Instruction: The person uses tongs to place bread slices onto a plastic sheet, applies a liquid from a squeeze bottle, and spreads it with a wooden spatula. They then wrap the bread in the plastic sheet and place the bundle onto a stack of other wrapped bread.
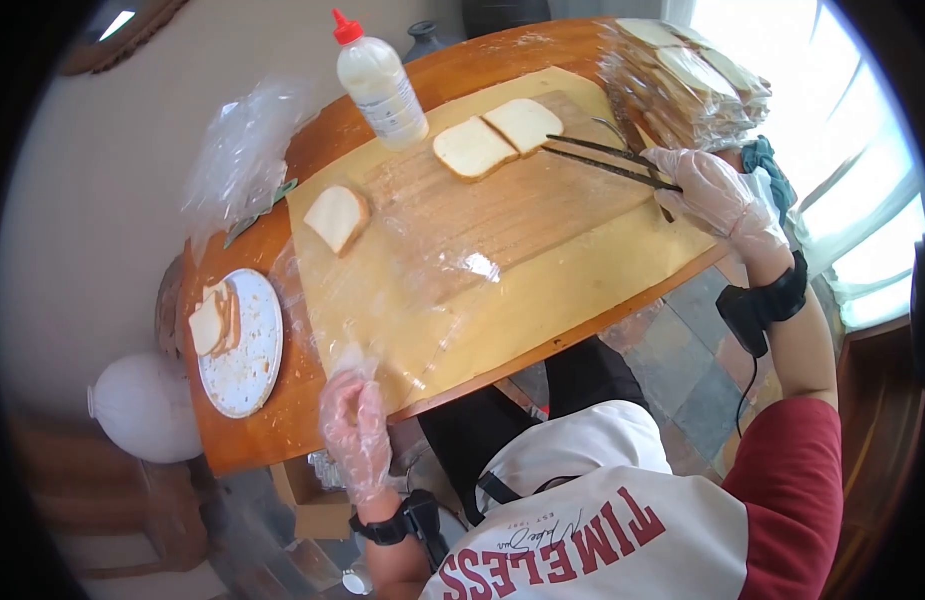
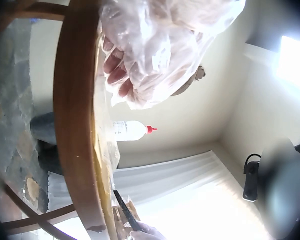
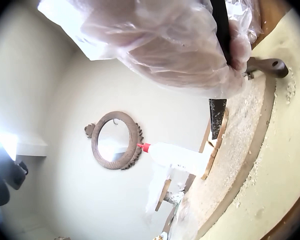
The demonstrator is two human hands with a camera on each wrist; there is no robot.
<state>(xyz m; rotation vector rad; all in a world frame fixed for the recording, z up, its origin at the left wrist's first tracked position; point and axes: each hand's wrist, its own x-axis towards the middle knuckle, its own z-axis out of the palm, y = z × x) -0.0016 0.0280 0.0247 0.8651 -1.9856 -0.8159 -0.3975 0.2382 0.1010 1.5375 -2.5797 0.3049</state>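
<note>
right hand (image 1: 710,192) grips black tongs (image 1: 612,168), tips at bread slice (image 1: 522,124) on board (image 1: 447,215); left hand (image 1: 355,428) curled, cannot tell if pinching plastic (image 1: 480,265).

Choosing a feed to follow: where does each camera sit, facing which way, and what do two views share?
Head: on the head, facing forward and down at the wooden board; left hand, right hand and shirt show.
Left wrist: on that wrist, looking across the table toward the curtain; left hand at top, right hand low.
Right wrist: on that wrist, looking over the wooden board toward the mirror; right hand at top, gripping tongs.
Both wrist views share the bottle.
</note>
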